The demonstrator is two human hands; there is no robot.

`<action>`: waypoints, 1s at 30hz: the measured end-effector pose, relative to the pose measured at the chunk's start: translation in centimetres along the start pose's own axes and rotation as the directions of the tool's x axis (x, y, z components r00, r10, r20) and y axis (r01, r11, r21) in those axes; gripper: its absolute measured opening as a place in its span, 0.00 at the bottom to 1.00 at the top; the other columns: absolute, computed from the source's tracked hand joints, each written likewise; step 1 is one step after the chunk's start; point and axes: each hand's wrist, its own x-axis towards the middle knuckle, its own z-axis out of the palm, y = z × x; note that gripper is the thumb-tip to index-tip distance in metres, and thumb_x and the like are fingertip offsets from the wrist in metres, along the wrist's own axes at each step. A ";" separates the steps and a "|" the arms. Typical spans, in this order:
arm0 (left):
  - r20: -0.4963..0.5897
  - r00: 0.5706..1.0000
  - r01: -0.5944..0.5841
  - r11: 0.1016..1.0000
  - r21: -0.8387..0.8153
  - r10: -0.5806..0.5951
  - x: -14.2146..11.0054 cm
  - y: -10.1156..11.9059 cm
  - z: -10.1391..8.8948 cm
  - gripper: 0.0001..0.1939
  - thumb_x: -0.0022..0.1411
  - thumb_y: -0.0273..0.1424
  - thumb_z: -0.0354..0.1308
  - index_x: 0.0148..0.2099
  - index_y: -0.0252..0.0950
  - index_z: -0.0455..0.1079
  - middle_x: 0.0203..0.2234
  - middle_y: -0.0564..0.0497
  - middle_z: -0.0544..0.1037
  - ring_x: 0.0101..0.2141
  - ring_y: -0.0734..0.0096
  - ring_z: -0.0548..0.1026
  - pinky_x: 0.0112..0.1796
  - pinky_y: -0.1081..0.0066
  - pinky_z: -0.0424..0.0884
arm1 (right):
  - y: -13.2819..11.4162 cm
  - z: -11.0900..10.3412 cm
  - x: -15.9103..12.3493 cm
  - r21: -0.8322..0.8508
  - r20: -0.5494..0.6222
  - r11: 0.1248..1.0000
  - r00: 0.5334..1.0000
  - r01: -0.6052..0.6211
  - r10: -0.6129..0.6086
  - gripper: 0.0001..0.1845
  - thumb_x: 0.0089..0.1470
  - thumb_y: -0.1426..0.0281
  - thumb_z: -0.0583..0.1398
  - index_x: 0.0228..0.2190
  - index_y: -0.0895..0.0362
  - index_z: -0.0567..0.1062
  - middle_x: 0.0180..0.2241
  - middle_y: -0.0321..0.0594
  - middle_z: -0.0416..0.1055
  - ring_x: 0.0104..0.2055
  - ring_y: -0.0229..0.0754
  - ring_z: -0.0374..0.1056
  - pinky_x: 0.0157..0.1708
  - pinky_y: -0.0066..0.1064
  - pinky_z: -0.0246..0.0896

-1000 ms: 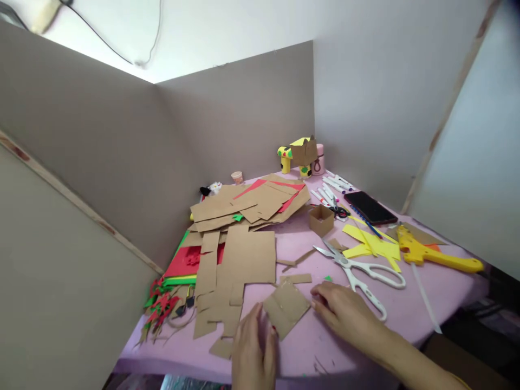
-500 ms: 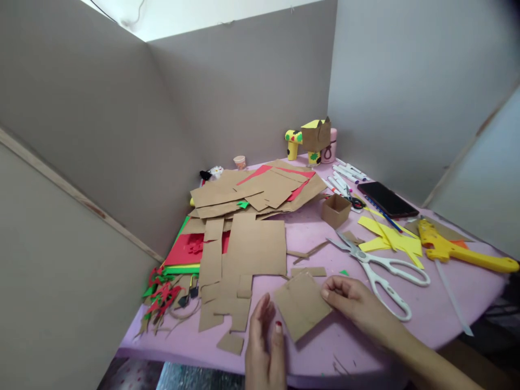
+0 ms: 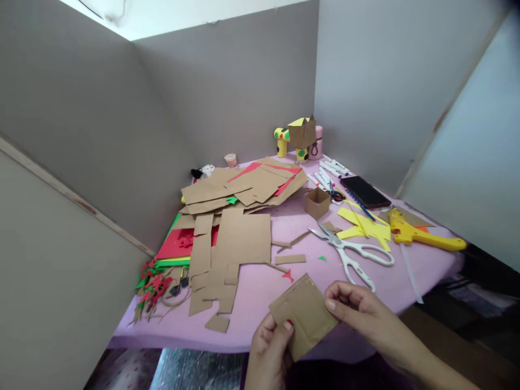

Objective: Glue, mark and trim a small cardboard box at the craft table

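Note:
A square piece of brown cardboard point(image 3: 306, 311) is held tilted over the table's front edge. My left hand point(image 3: 271, 346) grips its lower left side, thumb on top and fingers underneath. At its right corner, my right hand point(image 3: 349, 306) pinches the edge between thumb and curled fingers. White-handled scissors point(image 3: 345, 249) lie partly open just beyond my right hand. A small red paper scrap point(image 3: 288, 275) sits behind the square, and cut cardboard pieces point(image 3: 247, 235) are spread to the left.
Stacked cardboard sheets point(image 3: 244, 187) cover the back of the pink table point(image 3: 252, 303). To the right are a small cardboard box point(image 3: 317, 203), yellow paper strips point(image 3: 365, 227), a phone point(image 3: 364, 192) and a yellow glue gun point(image 3: 422, 235). Grey partitions point(image 3: 227, 92) enclose the table.
The cardboard square has come nearer to me. My left hand, earlier open beside it, has closed on its left side. The view has shifted right, and the red scrap has come into sight.

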 end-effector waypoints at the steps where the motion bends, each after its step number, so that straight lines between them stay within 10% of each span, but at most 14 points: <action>1: 0.007 1.000 0.005 1.000 -0.008 -0.005 -0.1 -0.1 0.2 0.25 0.45 0.35 0.70 0.47 0.35 0.76 0.38 0.42 0.83 0.45 0.51 0.77 0.47 0.59 0.70 | 0.0 -0.2 -0.3 0.005 0.002 1.000 1.000 -0.003 0.003 0.22 0.51 0.49 0.59 0.25 0.56 0.66 0.22 0.29 0.57 0.24 0.35 0.52 0.25 0.26 0.48; 13: -0.037 0.999 0.035 0.999 0.001 -0.035 1.1 -1.0 -0.1 0.20 0.40 0.36 0.72 0.37 0.33 0.78 0.32 0.43 0.83 0.41 0.51 0.79 0.44 0.60 0.71 | -0.3 -2.7 -0.2 -0.284 -0.016 0.951 0.991 0.121 -0.130 0.20 0.56 0.53 0.54 0.26 0.56 0.69 0.21 0.32 0.62 0.24 0.37 0.59 0.24 0.27 0.55; 20: -0.119 0.992 -0.011 0.983 0.182 0.033 3.5 0.7 -2.9 0.23 0.44 0.40 0.69 0.42 0.35 0.76 0.39 0.42 0.81 0.46 0.51 0.76 0.44 0.61 0.71 | -5.1 -9.0 7.9 -0.776 -0.222 0.613 0.846 0.147 -0.484 0.10 0.58 0.67 0.57 0.42 0.58 0.70 0.44 0.43 0.68 0.39 0.44 0.66 0.41 0.40 0.61; 30: -0.027 0.941 -0.247 0.736 0.630 0.338 4.8 2.1 -5.1 0.33 0.58 0.43 0.56 0.61 0.31 0.55 0.49 0.36 0.74 0.49 0.55 0.73 0.49 0.59 0.67 | -3.9 -11.0 15.8 -0.944 -0.082 0.313 0.840 0.108 -0.536 0.08 0.60 0.68 0.59 0.41 0.58 0.73 0.45 0.41 0.70 0.42 0.43 0.70 0.40 0.40 0.68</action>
